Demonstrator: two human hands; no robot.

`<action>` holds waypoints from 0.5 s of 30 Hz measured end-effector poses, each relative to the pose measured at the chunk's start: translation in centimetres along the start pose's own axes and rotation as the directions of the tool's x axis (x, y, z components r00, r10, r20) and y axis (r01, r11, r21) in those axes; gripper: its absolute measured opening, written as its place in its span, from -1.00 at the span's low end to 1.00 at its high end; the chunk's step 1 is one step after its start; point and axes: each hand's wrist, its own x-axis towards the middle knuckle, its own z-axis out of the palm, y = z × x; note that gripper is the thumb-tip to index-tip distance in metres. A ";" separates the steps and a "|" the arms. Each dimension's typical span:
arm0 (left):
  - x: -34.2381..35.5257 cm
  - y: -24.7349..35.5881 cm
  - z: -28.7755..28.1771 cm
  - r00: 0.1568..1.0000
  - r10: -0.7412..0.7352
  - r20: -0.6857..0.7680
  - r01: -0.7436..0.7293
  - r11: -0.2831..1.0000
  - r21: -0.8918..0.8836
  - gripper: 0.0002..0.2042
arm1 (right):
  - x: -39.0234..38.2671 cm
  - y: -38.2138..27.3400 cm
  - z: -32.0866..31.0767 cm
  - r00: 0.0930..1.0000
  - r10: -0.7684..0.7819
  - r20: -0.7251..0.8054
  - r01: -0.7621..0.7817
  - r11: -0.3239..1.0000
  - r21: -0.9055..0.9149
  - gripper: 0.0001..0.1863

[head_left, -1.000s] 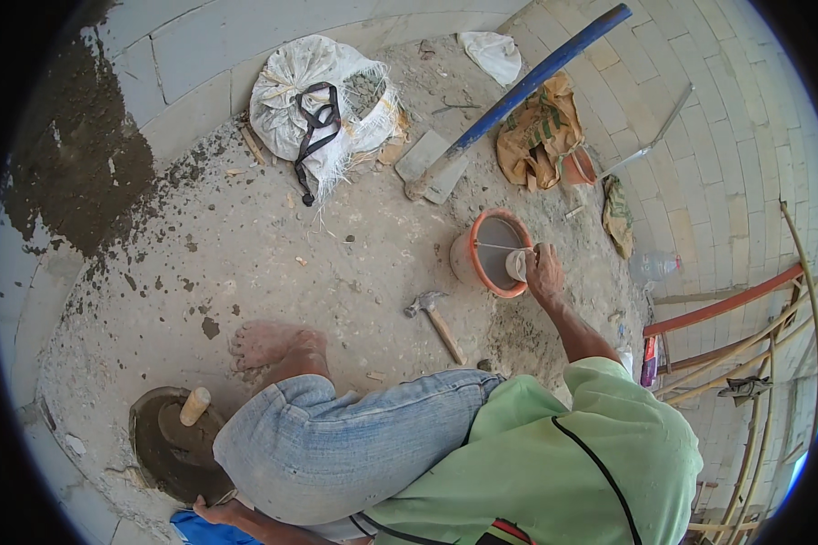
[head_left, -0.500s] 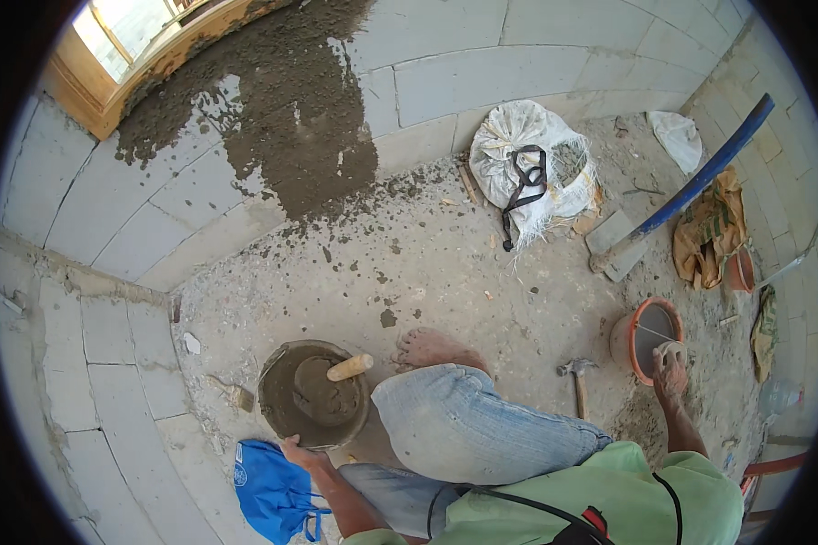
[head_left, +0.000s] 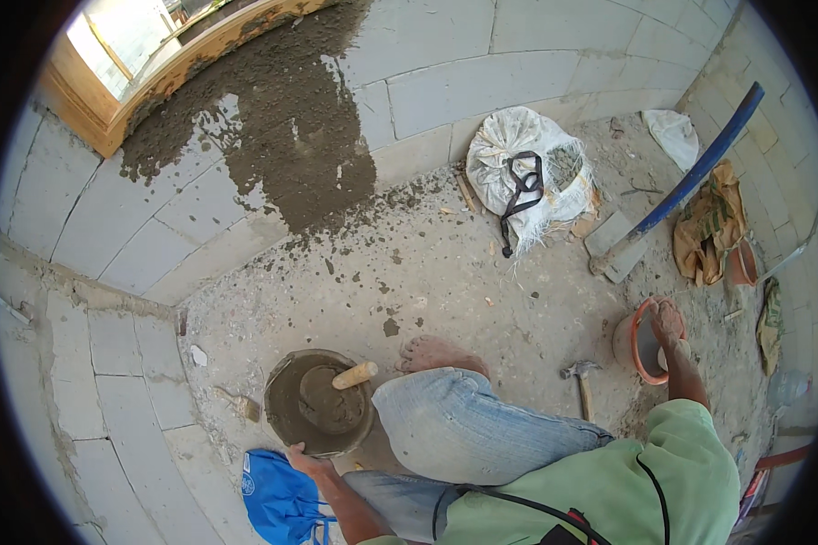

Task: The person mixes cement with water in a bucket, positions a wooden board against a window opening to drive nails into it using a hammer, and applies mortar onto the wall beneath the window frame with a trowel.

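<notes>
My left hand (head_left: pixel 307 461) grips the near rim of a dark bucket (head_left: pixel 270 420) holding wet grey mortar (head_left: pixel 314 427). A trowel or similar tool with a pale wooden handle (head_left: pixel 354 375) rests in it, its far end sunk in the mortar. At the right, my right hand (head_left: pixel 668 322) is closed over the far rim of an orange bucket (head_left: pixel 623 341), which looks tilted. Grey contents show inside it. Beside my right wrist is a small pale rounded thing (head_left: pixel 684 349), mostly hidden; its kind I cannot make out.
A hammer (head_left: pixel 583 386) lies between my knee and the orange bucket. Left are a brush (head_left: pixel 238 402) and a blue bag (head_left: pixel 282 500). Farther off lie a white sack (head_left: pixel 509 154) and a blue-handled tool (head_left: pixel 700 173). Wet mortar (head_left: pixel 309 154) covers part of the block wall.
My right hand has moved from the near side of the orange bucket to its far rim, and the bucket has tipped. My left hand stays on the mortar bucket.
</notes>
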 end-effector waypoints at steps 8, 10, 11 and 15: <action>2.9 -1.5 -2.3 0.981 -0.075 0.177 0.071 0.997 0.028 -0.77 | -10.8 4.2 1.6 0.926 0.378 0.005 -0.374 0.915 0.148 -0.56; 3.7 -1.6 -2.6 0.980 -0.076 0.182 0.068 0.996 0.052 -0.76 | -12.1 5.0 1.6 0.897 0.432 0.092 -0.442 0.875 0.200 -0.53; 3.9 -1.6 -2.7 0.984 -0.072 0.161 0.064 0.996 0.054 -0.75 | -12.6 5.0 1.8 0.866 0.458 0.200 -0.497 0.830 0.253 -0.49; 4.5 -1.6 -2.5 0.993 -0.059 0.103 0.050 0.995 0.081 -0.76 | -13.2 4.0 3.9 0.838 0.523 0.153 -0.543 0.778 0.315 -0.51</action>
